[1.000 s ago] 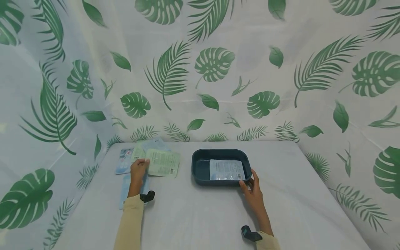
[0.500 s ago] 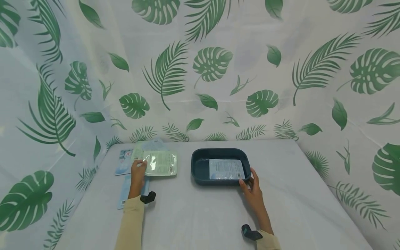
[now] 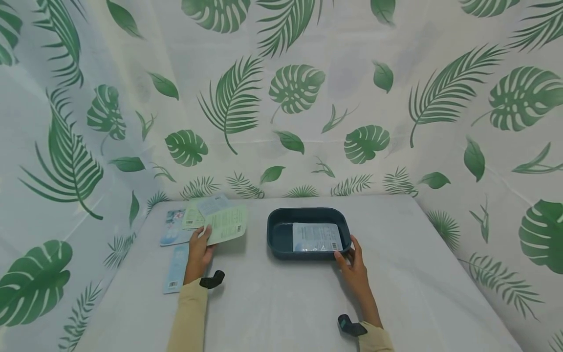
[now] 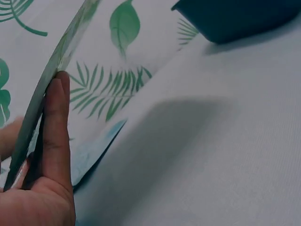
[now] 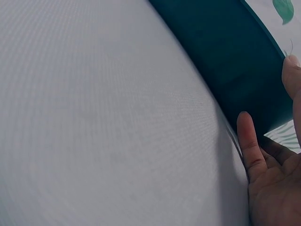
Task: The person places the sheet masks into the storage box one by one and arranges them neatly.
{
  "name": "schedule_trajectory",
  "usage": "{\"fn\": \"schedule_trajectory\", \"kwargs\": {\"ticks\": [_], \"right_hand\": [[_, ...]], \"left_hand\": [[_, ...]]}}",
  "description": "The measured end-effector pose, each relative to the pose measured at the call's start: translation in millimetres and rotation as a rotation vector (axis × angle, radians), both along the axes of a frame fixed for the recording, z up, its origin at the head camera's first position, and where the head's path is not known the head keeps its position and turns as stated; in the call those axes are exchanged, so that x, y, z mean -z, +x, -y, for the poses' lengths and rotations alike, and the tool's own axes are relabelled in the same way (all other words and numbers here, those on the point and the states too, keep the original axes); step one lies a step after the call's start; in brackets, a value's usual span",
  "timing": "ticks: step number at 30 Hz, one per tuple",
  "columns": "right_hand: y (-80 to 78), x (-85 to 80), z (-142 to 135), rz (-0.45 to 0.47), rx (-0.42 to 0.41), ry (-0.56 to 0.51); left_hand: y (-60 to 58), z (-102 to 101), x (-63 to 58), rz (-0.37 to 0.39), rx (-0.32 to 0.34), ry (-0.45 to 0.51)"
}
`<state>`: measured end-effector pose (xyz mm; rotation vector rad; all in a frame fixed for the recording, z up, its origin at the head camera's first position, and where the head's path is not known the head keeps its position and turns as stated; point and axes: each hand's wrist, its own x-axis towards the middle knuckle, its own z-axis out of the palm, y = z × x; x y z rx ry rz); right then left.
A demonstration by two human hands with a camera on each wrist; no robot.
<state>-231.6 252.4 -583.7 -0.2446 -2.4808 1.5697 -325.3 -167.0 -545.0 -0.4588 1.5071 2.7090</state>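
My left hand (image 3: 200,248) pinches a light green sheet mask packet (image 3: 228,225) by its left end, thumb on top and fingers beneath. In the left wrist view the packet (image 4: 35,117) shows nearly edge-on, raised above the table. A dark blue tray (image 3: 274,254) stands to the right with a blue-and-white packet (image 3: 315,237) lying flat inside. My right hand (image 3: 355,269) holds the tray's near right corner, thumb on the front wall and fingers round the right side. The right wrist view shows fingertips (image 5: 245,123) against the tray wall (image 5: 225,56).
Left of the tray lie more packets: a pale green packet (image 3: 190,217) and a pale blue packet (image 3: 214,204) at the back, a blue floral packet (image 3: 173,233), and a light blue packet (image 3: 177,271) nearer. A leaf-print sheet (image 3: 303,146) hangs behind the white table (image 3: 281,303).
My left hand has turned and shifted slightly right, tilting the green packet and raising it off the pile; more of the light blue packet shows. The right hand and tray stay put.
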Motion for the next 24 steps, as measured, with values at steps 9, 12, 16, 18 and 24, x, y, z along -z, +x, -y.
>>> {"fn": "schedule_trajectory", "kwargs": {"ticks": [9,12,16,18,24], "right_hand": [[-1.1,1.4,-1.8,-0.009,0.000,-0.006],[-1.4,1.7,-1.3,-0.002,0.001,-0.006],[-1.7,2.9,-1.7,0.002,0.007,0.000],[-1.7,3.1,-2.5,0.005,0.011,0.000],[-0.8,1.4,-0.9,0.014,0.011,-0.012]], "left_hand": [[5.4,-8.0,-10.9,-0.062,0.133,0.010],[2.7,-14.0,-8.6,-0.077,0.146,-0.022],[-1.6,-29.0,-8.0,-0.106,0.198,-0.061],[-3.0,-38.7,-9.6,-0.117,0.232,-0.098],[-6.5,-67.1,-17.5,-0.157,0.296,-0.222]]}}
